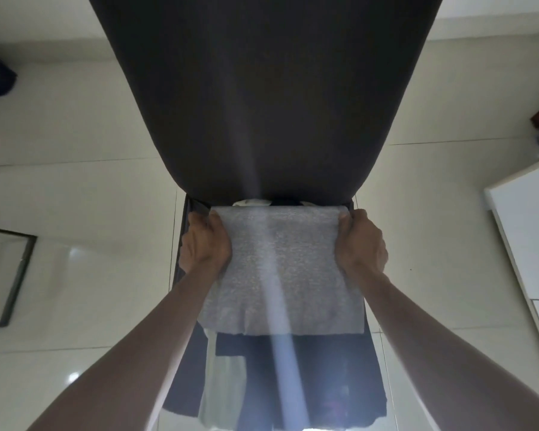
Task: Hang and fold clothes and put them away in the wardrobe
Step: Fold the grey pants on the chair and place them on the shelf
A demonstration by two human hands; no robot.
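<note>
While my left hand (pixel 205 241) and right hand (pixel 361 241) pinch the folded grey garment (pixel 280 269) by its side edges, it seems soft, light and floppy, so I judge holding both sides best.

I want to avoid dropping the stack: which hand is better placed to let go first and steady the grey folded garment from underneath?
Neither clearly: the left hand and right hand grip opposite edges of the grey folded garment evenly. Marginally the left, though this is a guess.
</note>
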